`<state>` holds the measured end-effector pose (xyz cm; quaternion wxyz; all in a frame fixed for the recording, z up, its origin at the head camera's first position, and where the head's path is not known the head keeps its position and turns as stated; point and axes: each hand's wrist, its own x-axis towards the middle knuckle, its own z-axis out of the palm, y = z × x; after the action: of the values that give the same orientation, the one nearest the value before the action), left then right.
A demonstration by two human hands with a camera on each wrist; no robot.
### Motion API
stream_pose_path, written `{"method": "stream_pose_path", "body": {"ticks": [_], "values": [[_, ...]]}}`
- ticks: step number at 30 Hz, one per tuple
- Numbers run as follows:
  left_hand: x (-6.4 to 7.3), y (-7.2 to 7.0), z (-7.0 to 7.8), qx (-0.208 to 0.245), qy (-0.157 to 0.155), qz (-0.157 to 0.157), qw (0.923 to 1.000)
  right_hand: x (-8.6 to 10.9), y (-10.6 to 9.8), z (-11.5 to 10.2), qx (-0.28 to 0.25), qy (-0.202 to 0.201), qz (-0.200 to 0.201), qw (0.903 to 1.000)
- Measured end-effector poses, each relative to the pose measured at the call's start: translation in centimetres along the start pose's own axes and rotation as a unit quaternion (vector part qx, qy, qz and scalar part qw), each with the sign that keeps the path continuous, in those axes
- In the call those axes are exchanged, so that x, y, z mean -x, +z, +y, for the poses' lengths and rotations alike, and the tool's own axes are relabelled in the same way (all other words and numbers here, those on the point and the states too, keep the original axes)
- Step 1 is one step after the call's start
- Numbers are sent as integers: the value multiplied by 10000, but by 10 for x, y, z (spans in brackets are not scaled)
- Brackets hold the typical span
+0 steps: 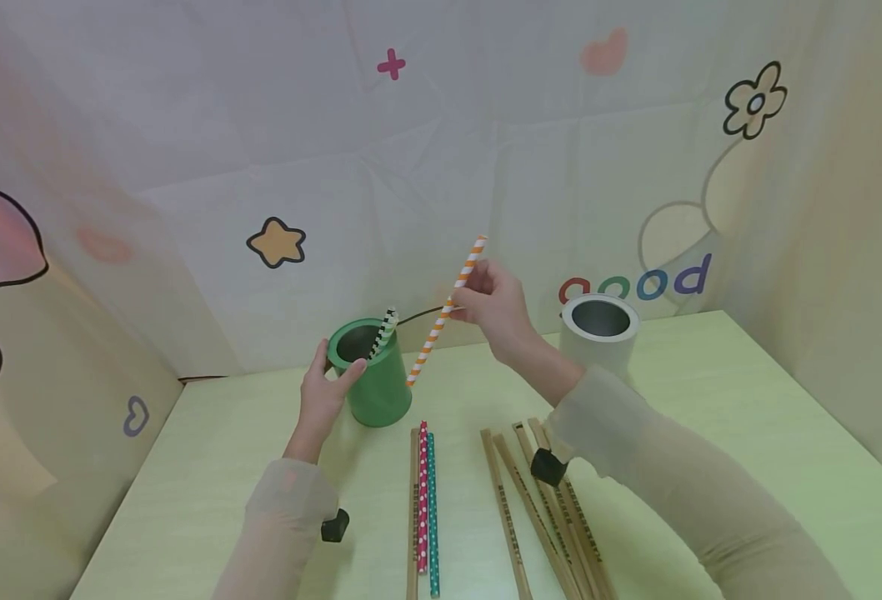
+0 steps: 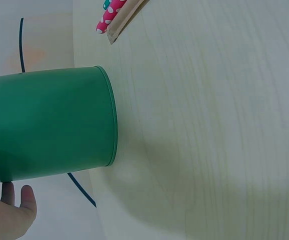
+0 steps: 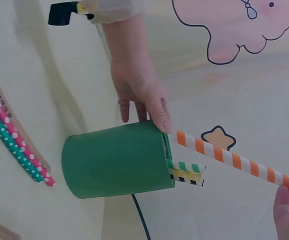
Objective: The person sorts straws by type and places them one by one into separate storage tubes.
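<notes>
My left hand (image 1: pixel 324 402) grips the upper side of a green cylindrical container (image 1: pixel 381 387), thumb at the near rim and fingers round the far side. Several striped paper straws (image 3: pixel 187 172), with green, black and yellow markings, poke out of its mouth. An orange-and-white striped paper straw (image 1: pixel 431 337) is pinched near its upper end by my right hand (image 1: pixel 499 308). It tilts in the air to the right of the container, and its lower end overlaps the container's side in the head view. In the left wrist view, the green wall hides most of the left hand.
A pink dotted straw (image 1: pixel 423 500) and a teal dotted straw (image 1: pixel 432 517) lie beside a brown paper-wrapped stick (image 1: pixel 413 533). Several more brown wrapped sticks (image 1: pixel 507 508) lie to the right. A white cylindrical container (image 1: pixel 594 346) stands behind the right forearm. A printed cloth (image 1: pixel 441 167) hangs behind the table.
</notes>
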<state>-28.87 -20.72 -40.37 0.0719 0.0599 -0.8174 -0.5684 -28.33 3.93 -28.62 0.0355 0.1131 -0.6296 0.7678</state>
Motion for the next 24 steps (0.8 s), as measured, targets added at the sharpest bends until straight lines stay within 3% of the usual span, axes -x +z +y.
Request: {"method": "stream_pose_path", "body": {"ticks": [11,16,24], "values": [[0,0,1,43,50,39,10000,-18,17,1,-646,-376,888,9932],[0,0,0,-2,35,34,10000,-21,29,10,-756,-363,905,9924],[1,0,0,-28,102,17,9999,-17,43,33,-481,-391,840,9945]]}}
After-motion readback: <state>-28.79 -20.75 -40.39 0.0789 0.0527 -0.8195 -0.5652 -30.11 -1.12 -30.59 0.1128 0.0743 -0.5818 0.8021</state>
